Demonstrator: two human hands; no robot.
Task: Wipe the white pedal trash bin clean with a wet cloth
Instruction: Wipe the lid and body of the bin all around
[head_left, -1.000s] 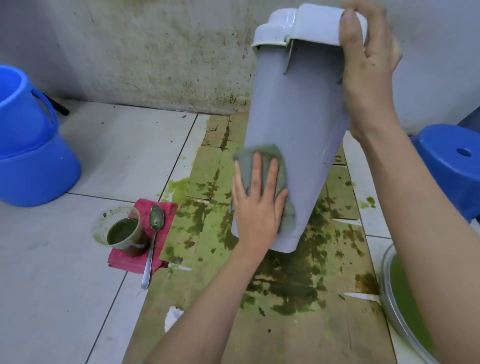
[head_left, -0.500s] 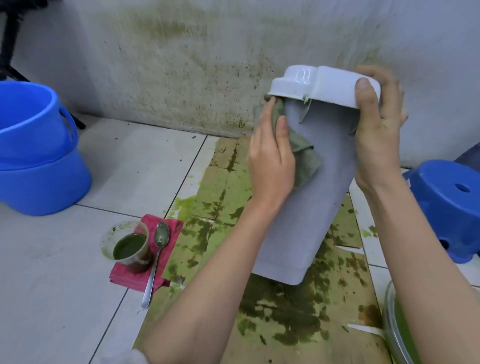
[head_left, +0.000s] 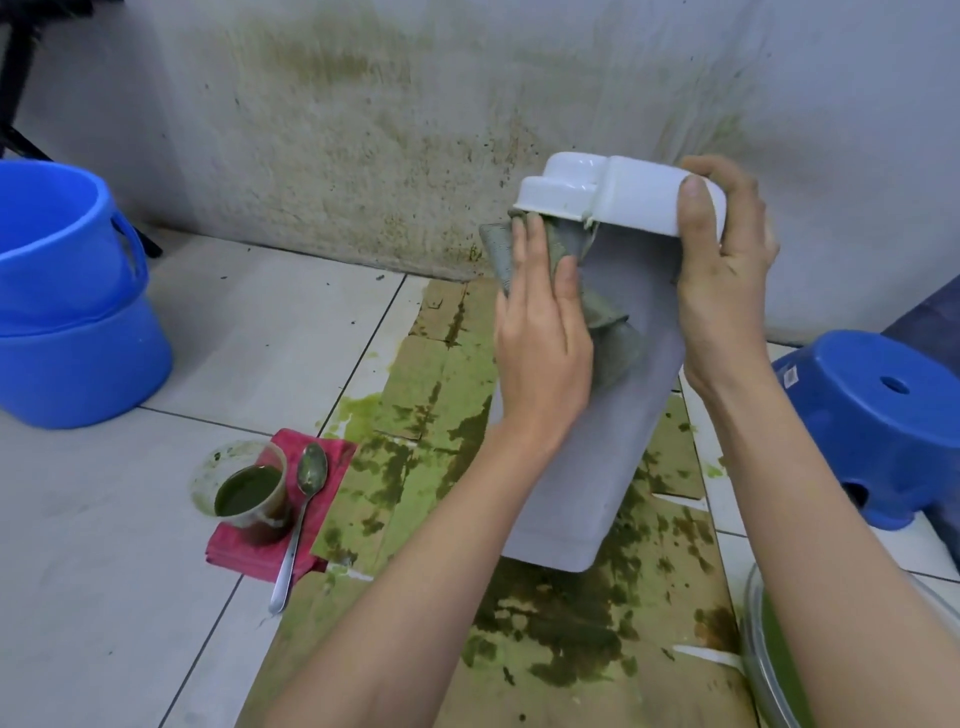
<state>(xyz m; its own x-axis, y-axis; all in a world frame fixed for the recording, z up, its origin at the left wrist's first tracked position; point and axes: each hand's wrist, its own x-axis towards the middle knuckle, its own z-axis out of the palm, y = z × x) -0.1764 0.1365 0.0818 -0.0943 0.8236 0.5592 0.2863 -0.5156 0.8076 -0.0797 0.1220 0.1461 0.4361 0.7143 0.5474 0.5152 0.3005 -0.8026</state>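
Note:
The white pedal trash bin (head_left: 597, 467) is tilted, its lid end up and away from me, its lower end near the stained cardboard. My right hand (head_left: 724, 270) grips the white lid (head_left: 623, 200) at the top right, thumb over the lid's front. My left hand (head_left: 543, 332) presses a grey-green wet cloth (head_left: 618, 343) flat against the bin's upper left side, straight fingers reaching just under the lid. Part of the cloth sticks out above and to the right of my hand.
Green-stained cardboard (head_left: 415, 415) covers the tiled floor under the bin. A cup of green liquid (head_left: 249, 499) and a spoon (head_left: 306, 499) sit on a red cloth (head_left: 332, 457) at left. Stacked blue buckets (head_left: 67, 312) far left, blue stool (head_left: 878, 421) right, a clear bowl (head_left: 758, 644) bottom right.
My left hand slid the cloth from the bin's lower side up to just under the lid. The bin sits lower in view; my right hand keeps its grip on the lid.

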